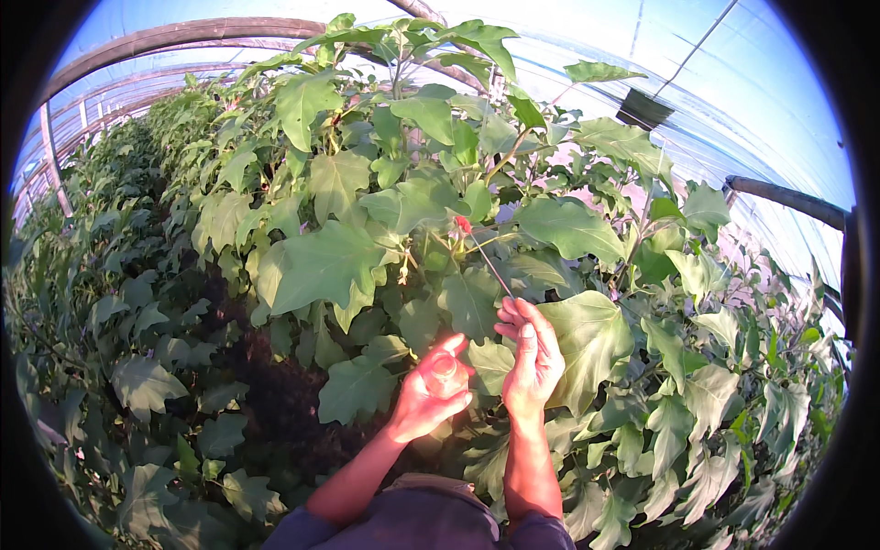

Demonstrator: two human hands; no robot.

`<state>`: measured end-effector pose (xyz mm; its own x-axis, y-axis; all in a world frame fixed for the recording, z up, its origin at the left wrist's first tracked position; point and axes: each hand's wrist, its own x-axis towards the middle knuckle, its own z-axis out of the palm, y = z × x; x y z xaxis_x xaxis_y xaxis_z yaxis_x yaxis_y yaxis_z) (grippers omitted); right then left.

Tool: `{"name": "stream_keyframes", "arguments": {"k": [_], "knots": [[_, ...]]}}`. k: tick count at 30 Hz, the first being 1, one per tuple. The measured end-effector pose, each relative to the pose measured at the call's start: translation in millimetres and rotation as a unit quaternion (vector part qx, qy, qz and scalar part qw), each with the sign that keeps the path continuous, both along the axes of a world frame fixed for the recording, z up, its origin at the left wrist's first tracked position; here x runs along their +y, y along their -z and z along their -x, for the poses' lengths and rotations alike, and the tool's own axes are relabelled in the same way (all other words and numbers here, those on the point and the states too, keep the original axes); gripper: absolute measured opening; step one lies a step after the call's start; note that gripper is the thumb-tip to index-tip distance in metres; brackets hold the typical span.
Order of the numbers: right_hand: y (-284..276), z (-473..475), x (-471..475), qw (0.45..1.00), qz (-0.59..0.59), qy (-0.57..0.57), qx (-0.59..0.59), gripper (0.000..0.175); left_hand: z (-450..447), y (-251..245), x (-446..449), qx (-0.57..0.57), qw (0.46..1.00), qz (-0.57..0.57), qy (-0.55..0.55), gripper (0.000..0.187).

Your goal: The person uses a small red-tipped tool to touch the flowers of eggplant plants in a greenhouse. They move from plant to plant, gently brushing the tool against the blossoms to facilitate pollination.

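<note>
In my right hand [533, 364] is a thin stick [490, 265], pinched between thumb and fingers and slanting up to the left. Its red tip [463, 224] is at a pale flower [454, 234] on an eggplant plant [426, 199]; whether the two touch I cannot tell. My left hand [427, 395] is curled around a small round container [443, 366], its top facing up towards me. Glare hides what is inside the container. A broad eggplant leaf [584, 344] hangs just to the right of my right hand.
Dense eggplant rows fill both sides, with a shaded dark soil path [275, 392] at left. Wooden beams [206, 29] carry the plastic greenhouse cover [742, 75]. A dark square piece [644, 108] hangs from a line at upper right. A wooden pole [787, 195] juts in at right.
</note>
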<state>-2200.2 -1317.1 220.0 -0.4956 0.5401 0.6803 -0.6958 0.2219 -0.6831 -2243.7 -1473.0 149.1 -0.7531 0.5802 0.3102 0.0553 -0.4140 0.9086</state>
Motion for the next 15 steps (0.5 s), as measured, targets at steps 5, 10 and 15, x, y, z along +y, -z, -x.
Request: {"name": "stream_keyframes", "arguments": {"k": [5, 10, 15], "knots": [[-2.4, -26.7, -0.5, 0.996, 0.029, 0.075, 0.048, 0.037, 23.3, -16.2, 19.6, -0.016, 0.998, -0.002, 0.066, 0.095], [11.0, -67.1, -8.2, 0.992, 0.041, 0.09, 0.081, 0.032, 28.8, -14.8, -10.7, -0.025, 0.994, -0.08, -0.069, 0.091], [12.7, -92.3, -15.9, 0.99, 0.057, 0.092, 0.095, 0.026, 32.7, -3.5, -52.0, -0.048, 0.987, -0.049, -0.142, 0.082]]}}
